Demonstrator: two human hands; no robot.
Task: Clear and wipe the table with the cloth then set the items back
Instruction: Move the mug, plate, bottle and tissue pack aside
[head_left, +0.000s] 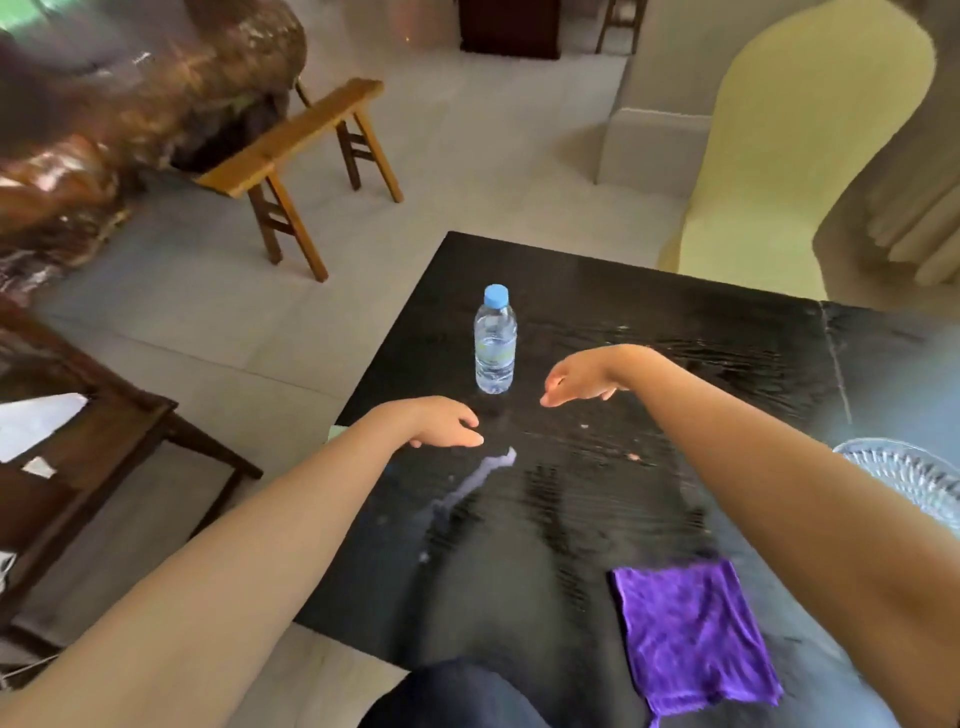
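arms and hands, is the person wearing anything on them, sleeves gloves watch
Nothing worn shows. The left forearm and right forearm are bare as far as the frame reaches, no sleeves. The left hand and right hand have no gloves; no watch, bracelet or ring can be made out, though the picture is slightly blurred.

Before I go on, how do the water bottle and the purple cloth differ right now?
The water bottle stands upright toward the far side; the purple cloth lies flat by the near edge. The bottle is clear with a blue cap; the cloth is opaque purple. Both rest on the black table, neither held.
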